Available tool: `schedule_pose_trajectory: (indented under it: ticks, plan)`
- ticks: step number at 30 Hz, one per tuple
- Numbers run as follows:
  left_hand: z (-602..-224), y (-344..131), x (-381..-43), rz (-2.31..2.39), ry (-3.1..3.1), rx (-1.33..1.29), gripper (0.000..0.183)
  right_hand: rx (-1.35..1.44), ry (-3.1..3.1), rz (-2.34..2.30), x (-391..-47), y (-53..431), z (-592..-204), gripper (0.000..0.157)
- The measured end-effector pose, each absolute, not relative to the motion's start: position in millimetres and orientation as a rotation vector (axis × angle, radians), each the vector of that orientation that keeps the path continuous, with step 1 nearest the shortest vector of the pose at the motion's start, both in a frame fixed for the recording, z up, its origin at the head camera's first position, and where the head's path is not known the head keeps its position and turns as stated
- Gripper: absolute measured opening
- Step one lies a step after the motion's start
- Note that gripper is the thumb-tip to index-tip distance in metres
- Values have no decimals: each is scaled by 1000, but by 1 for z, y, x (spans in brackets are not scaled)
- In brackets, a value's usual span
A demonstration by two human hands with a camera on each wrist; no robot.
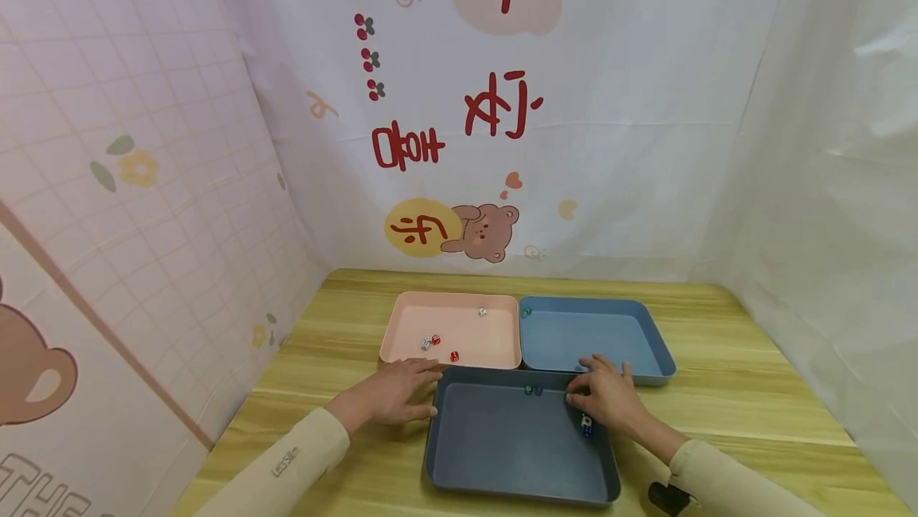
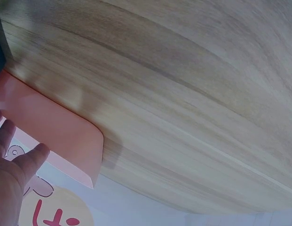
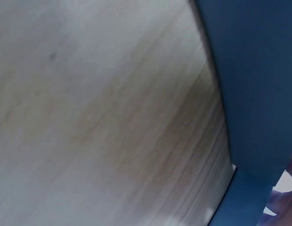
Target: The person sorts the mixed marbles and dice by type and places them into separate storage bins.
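Here, right hand (image 1: 606,395) beside dice (image 1: 586,425), "THE" lettering (image 1: 34,488)

One desk (image 1: 760,405) carries one pink tray (image 1: 459,326) and one blue tray (image 1: 595,334) toward its far edge, and one dark tray (image 1: 516,453) toward its near edge, making three. In the pink tray lie three white dice (image 1: 483,312) and two red dice (image 1: 455,356), five in all. The blue tray shows at least one green die (image 1: 527,312); its exact number cannot be told. The dark tray shows at least four: one green die (image 1: 529,390), one blue die (image 1: 539,391) and at least two partly clustered dice (image 1: 587,424). Hands number two, one left hand (image 1: 390,393) and one right hand (image 1: 610,397).
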State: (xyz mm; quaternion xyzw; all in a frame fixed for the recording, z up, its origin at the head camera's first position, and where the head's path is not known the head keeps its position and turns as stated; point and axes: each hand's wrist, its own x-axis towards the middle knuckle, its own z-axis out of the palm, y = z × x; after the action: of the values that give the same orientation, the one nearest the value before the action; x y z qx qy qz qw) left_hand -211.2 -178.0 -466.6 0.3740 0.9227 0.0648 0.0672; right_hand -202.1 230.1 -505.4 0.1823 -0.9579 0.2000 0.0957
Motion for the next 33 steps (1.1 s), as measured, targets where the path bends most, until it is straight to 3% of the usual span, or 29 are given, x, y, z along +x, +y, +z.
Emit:
schedule_pose_trajectory:
  ticks: [33]
  plan:
    - [-466, -178, -211, 210, 2774, 1119, 63, 567, -2748, 975, -213, 221, -500, 10]
